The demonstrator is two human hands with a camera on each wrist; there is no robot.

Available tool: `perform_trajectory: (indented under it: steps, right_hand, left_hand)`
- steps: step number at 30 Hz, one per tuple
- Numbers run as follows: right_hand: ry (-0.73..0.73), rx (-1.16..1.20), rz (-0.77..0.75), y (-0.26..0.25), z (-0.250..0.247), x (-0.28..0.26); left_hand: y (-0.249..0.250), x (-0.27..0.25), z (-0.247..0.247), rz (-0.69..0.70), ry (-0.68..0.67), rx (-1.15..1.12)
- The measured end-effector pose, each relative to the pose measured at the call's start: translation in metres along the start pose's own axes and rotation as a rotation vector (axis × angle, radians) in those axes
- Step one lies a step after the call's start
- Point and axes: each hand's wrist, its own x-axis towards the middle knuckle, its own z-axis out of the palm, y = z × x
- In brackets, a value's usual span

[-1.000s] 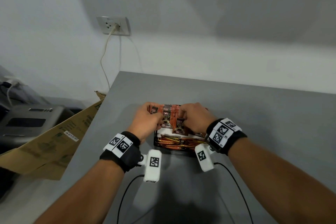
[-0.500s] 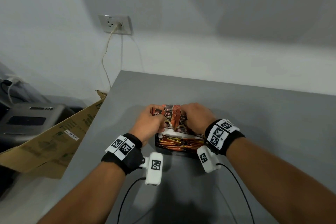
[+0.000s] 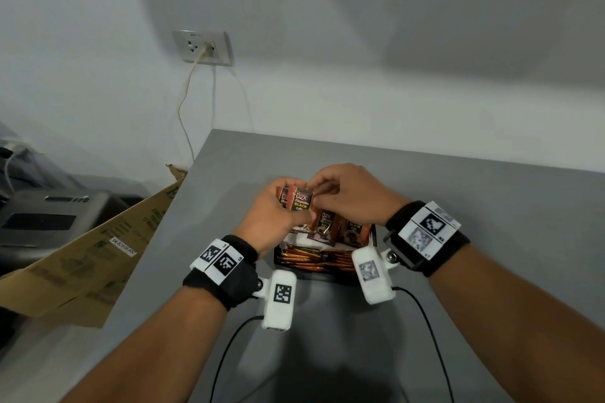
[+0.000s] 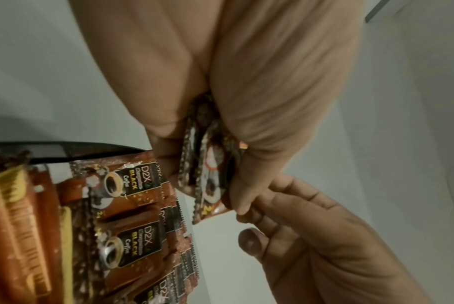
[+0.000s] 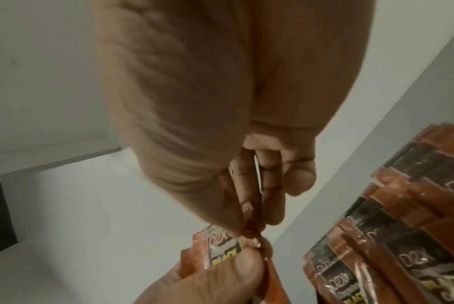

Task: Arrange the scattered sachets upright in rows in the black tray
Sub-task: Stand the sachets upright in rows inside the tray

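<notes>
Since a second ago your hands have lifted off the row in the tray, and a small bundle of sachets (image 3: 299, 200) has come up with them; it now hangs above the far edge of the black tray (image 3: 314, 275), clear of the standing sachets (image 3: 325, 227). Your left hand (image 3: 270, 217) is curled round the lower half of the bundle, thumb on one face and fingers behind. Your right hand (image 3: 347, 195) pinches one upper corner of a sachet between thumb and forefinger (image 5: 246, 197), the other fingers loosely tucked.

The tray sits on the grey table (image 3: 458, 239) just in front of your wrists. A near row of orange packs stands edge-up, and behind it a row of the black-coffee sachets leans slightly.

These sachets look light, thin and glossy, so expect them to slide against each other and fan out if you loosen the left-hand grip. The film is limp at the sealed edges and somewhat stiffer where the powder sits. Take hold across the filled middle when you carry several, and use the crimped top seal only to steer or separate a single one. Squeezing hard gains you little; a corner pinch alone will probably let the sachet swing.
</notes>
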Motion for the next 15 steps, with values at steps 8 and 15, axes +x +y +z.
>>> perform_trajectory:
  steps: [8, 15]
  right_hand:
    - [0.022, -0.12, 0.041, -0.002, 0.012, 0.023]
    - [-0.092, -0.308, 0.133, 0.014, 0.05, 0.043]
  left_hand:
    - [-0.007, 0.001, -0.023, -0.074, 0.293, 0.072]
    - [-0.012, -0.009, -0.039, -0.123, 0.327, 0.057]
